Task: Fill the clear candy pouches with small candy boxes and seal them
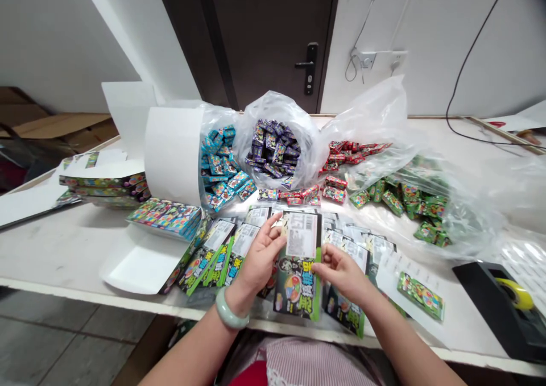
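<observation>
In front of me I hold up a flat black-and-green printed packet (296, 286) with a pale label on its upper half. My left hand (260, 252), with a pale green bangle on the wrist, is closed on its left edge. On the right edge, my right hand (341, 269) pinches it between thumb and fingers. More such packets lie in overlapping piles, to the left (205, 261) and to the right (347, 312), partly hidden by my hands. Small red boxes (335, 188) and a purple one (268, 194) lie just behind the held packet.
Plastic bags hold small blue boxes (219, 167), purple boxes (275, 147) and green boxes (426, 198). Left stands an open white-lined carton (136, 261) beside a packed row of boxes (164, 215) and a carton stack (104, 187). A black tape dispenser (490, 306) sits at the right edge.
</observation>
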{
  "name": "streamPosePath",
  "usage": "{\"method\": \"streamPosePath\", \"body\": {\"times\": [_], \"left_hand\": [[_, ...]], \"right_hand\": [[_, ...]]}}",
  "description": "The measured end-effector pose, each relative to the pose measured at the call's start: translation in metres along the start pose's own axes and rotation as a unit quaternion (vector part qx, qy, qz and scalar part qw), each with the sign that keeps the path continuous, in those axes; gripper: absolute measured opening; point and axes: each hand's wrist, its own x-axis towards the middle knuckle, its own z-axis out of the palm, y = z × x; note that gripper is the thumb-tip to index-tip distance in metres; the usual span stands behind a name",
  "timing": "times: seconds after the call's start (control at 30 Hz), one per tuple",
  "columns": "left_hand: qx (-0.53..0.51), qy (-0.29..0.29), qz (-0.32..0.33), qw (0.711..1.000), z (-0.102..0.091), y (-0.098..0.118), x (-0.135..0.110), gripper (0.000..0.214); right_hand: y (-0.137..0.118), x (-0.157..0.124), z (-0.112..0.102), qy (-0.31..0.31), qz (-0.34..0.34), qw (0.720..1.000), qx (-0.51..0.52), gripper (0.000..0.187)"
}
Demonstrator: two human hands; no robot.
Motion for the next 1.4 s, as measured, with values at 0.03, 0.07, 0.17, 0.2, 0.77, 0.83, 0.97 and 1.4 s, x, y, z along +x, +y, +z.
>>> {"method": "streamPosePath", "body": {"times": [0.03,0.07,0.17,0.2,0.77,0.83,0.97,1.4], "left_hand": [[0.006,-0.006,0.005,1.0,-0.002,0.001,-0.002,0.062],[0.012,-0.014,0.01,1.0,-0.003,0.0,-0.004,0.066],[0.042,-0.05,0.02,0.998,-0.006,-0.005,-0.013,0.07],[0.055,-0.065,0.017,0.996,-0.007,-0.008,-0.017,0.071],[0.262,-0.049,0.066,0.961,-0.005,0.015,-0.023,0.016],[0.243,-0.04,0.081,0.966,-0.001,0.017,-0.018,0.015],[0.209,-0.046,0.043,0.976,0.0,0.021,-0.014,0.024],[0.225,-0.045,0.03,0.973,0.014,0.035,-0.012,0.008]], "right_hand": [[0.003,-0.004,0.0,-0.022,0.007,1.0,0.004,0.03],[0.005,-0.007,0.0,-0.035,0.008,0.999,0.003,0.032],[0.01,-0.016,-0.004,0.02,-0.032,0.999,-0.024,0.052],[0.011,-0.019,-0.005,0.06,-0.049,0.996,-0.032,0.059],[-0.039,-0.021,-0.015,0.082,-0.148,0.95,-0.263,0.016],[-0.042,-0.013,-0.018,0.077,-0.114,0.974,-0.181,0.01],[-0.047,-0.009,-0.019,0.058,-0.077,0.99,-0.1,0.024],[-0.063,-0.001,-0.006,0.003,-0.021,0.987,-0.157,0.013]]}}
